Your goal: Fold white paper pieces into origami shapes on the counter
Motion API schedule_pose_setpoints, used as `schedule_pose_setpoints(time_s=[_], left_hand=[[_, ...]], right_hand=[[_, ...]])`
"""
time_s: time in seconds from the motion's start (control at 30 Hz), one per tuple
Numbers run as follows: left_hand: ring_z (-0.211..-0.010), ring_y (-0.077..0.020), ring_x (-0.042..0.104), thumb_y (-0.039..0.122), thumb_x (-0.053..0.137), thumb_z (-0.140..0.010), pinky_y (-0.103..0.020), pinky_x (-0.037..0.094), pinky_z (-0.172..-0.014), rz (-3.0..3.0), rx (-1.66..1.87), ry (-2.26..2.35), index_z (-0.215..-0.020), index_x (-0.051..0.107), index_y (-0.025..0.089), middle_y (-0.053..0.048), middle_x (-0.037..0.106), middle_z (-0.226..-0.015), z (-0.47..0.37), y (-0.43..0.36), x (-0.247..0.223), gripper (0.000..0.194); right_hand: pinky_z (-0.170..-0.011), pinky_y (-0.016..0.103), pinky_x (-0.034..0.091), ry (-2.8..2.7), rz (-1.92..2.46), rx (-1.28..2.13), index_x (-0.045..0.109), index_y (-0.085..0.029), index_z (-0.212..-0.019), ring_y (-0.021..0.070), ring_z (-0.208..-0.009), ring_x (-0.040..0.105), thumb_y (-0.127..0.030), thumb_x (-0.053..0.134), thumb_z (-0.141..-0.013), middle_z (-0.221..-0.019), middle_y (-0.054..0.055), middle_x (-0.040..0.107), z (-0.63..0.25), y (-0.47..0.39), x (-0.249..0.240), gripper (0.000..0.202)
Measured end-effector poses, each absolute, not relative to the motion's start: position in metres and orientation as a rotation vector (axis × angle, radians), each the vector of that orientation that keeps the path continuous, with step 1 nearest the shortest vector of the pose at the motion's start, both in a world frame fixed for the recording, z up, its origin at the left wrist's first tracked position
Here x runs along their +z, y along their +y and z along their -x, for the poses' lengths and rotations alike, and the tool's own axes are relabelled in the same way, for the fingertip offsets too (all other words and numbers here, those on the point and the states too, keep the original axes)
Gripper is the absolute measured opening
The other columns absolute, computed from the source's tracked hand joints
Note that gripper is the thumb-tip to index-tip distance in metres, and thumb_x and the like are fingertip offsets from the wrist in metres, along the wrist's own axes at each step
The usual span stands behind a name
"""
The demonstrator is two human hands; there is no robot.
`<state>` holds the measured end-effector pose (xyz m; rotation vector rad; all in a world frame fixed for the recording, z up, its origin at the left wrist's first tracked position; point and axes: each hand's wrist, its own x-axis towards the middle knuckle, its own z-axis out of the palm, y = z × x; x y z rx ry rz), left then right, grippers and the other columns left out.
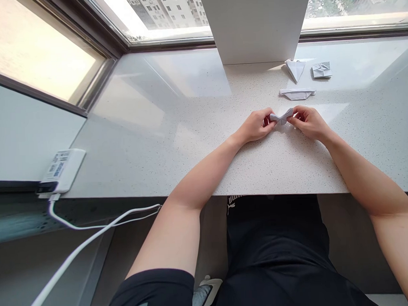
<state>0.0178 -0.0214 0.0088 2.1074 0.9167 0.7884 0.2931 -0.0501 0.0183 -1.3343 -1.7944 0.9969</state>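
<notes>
A small folded white paper piece (281,119), shaped like a bow tie with creases at its centre, is held just over the speckled white counter (197,157). My left hand (259,124) pinches its left end between thumb and fingers. On the other side, my right hand (306,120) grips the right end the same way. Beyond my hands lie three more folded papers: a boat-like strip (297,94), a pointed triangular one (295,70) and a square one (321,70).
A wide grey-white pillar (258,26) rises from the counter's back between windows. At the far left, a white power bank (62,171) rests at the counter's edge, with a white cable (76,251) running from that side. My forearms cross the front edge.
</notes>
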Motion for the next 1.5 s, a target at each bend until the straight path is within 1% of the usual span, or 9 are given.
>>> schedule_pose_setpoints(time_s=[0.1, 0.27, 0.47, 0.57, 0.7, 0.9, 1.03, 1.17, 1.5], left_hand=[[-0.082, -0.0178, 0.070, 0.013, 0.075, -0.103, -0.033, 0.055, -0.083, -2.100, 0.808, 0.902, -0.098, 0.070, 0.022, -0.003, 0.080, -0.091, -0.019, -0.020, 0.008, 0.012], [-0.084, -0.0181, 0.070, 0.011, 0.073, -0.105, -0.034, 0.057, -0.084, -2.097, 0.790, 0.904, -0.101, 0.072, 0.022, -0.005, 0.081, -0.095, -0.018, -0.020, 0.008, 0.011], [-0.088, -0.0201, 0.071, 0.013, 0.074, -0.105, -0.037, 0.060, -0.087, -2.099, 0.744, 0.938, -0.104, 0.074, 0.021, -0.007, 0.083, -0.102, -0.016, -0.022, 0.013, 0.009], [-0.089, -0.0199, 0.071, 0.012, 0.074, -0.106, -0.037, 0.059, -0.088, -2.098, 0.737, 0.939, -0.104, 0.075, 0.021, -0.008, 0.083, -0.103, -0.017, -0.023, 0.014, 0.010], [-0.088, -0.0197, 0.070, 0.012, 0.073, -0.107, -0.037, 0.059, -0.087, -2.097, 0.727, 0.934, -0.104, 0.075, 0.021, -0.008, 0.083, -0.103, -0.018, -0.022, 0.014, 0.009], [-0.090, -0.0204, 0.071, 0.014, 0.074, -0.106, -0.038, 0.060, -0.088, -2.107, 0.732, 0.919, -0.105, 0.075, 0.021, -0.008, 0.083, -0.104, -0.018, -0.021, 0.012, 0.007], [-0.090, -0.0208, 0.072, 0.015, 0.073, -0.107, -0.039, 0.061, -0.088, -2.106, 0.737, 0.909, -0.105, 0.075, 0.021, -0.008, 0.083, -0.103, -0.016, -0.021, 0.011, 0.006], [-0.089, -0.0204, 0.072, 0.014, 0.074, -0.106, -0.038, 0.060, -0.088, -2.107, 0.736, 0.919, -0.105, 0.075, 0.021, -0.008, 0.083, -0.103, -0.016, -0.021, 0.011, 0.007], [-0.088, -0.0196, 0.072, 0.013, 0.073, -0.106, -0.036, 0.060, -0.087, -2.107, 0.741, 0.935, -0.103, 0.074, 0.021, -0.007, 0.083, -0.102, -0.016, -0.021, 0.011, 0.009]], right_hand=[[-0.061, 0.038, 0.039, -1.775, 1.334, 1.010, 0.079, -0.030, -0.104, 0.0196, -0.066, 0.056, -0.092, 0.091, -0.096, -0.074, 0.000, 0.063, -0.294, -0.049, 0.018, 0.064], [-0.069, 0.040, 0.048, -1.748, 1.366, 0.910, 0.075, -0.030, -0.105, 0.0234, -0.077, 0.062, -0.074, 0.089, -0.105, -0.087, 0.003, 0.067, -0.307, -0.042, 0.024, 0.046], [-0.082, 0.041, 0.055, -1.507, 1.598, 0.721, 0.068, -0.028, -0.097, 0.0231, -0.083, 0.063, -0.028, 0.083, -0.102, -0.087, 0.001, 0.067, -0.357, -0.023, 0.040, 0.016], [-0.081, 0.039, 0.051, -1.379, 1.764, 0.546, 0.068, -0.027, -0.091, 0.0215, -0.084, 0.062, -0.009, 0.077, -0.095, -0.087, 0.002, 0.072, -0.380, -0.018, 0.044, 0.020], [-0.084, 0.041, 0.050, -1.247, 1.922, 0.441, 0.069, -0.027, -0.088, 0.0207, -0.084, 0.061, -0.001, 0.073, -0.097, -0.091, 0.004, 0.075, -0.394, -0.012, 0.045, 0.028], [-0.093, 0.043, 0.051, -1.132, 1.922, 0.418, 0.059, -0.031, -0.096, 0.0220, -0.087, 0.062, -0.002, 0.078, -0.098, -0.099, 0.003, 0.072, -0.396, 0.010, 0.038, 0.034], [-0.095, 0.050, 0.054, -1.276, 1.784, 0.425, 0.059, -0.036, -0.114, 0.0303, -0.094, 0.061, -0.029, 0.090, -0.104, -0.098, 0.005, 0.071, -0.397, 0.015, 0.036, 0.033], [-0.096, 0.054, 0.056, -1.445, 1.656, 0.531, 0.063, -0.037, -0.131, 0.0348, -0.101, 0.063, -0.051, 0.086, -0.109, -0.103, 0.008, 0.076, -0.387, 0.009, 0.044, 0.034], [-0.101, 0.057, 0.055, -1.455, 1.751, 0.371, 0.063, -0.035, -0.133, 0.0442, -0.119, 0.070, -0.052, 0.085, -0.109, -0.104, 0.013, 0.078, -0.375, 0.003, 0.048, 0.037]])
